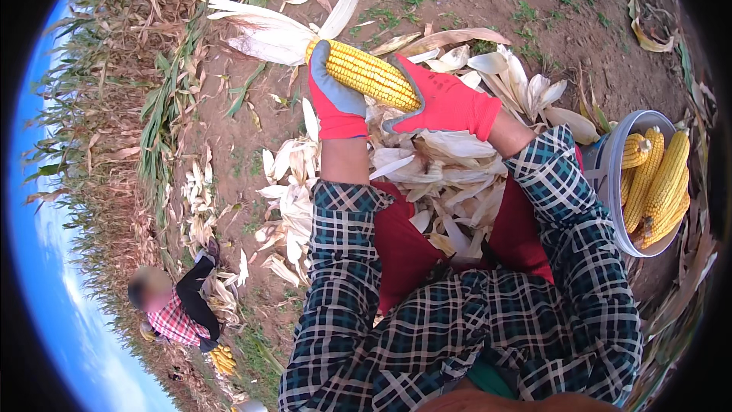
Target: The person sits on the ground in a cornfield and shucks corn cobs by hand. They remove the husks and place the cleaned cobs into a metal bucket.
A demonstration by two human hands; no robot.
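A yellow ear of corn (366,74) is held out between my two hands, its kernels bare along most of its length. Pale dry husk (274,28) is folded back from its left end and still joined there. My left hand (337,88), in a red and grey work glove, grips the ear near the husk, thumb over the kernels. In a matching glove, my right hand (443,97) wraps around the other end. Beneath the hands, loose dry husks (457,166) cover the ground between my legs.
To my right a bucket (623,183) holds several husked ears (657,189). A husk heap (291,206) lies to my left. Farther left, a person (183,315) in a checked shirt sits beside a pile of ears (222,359). Standing corn plants (97,154) line the field.
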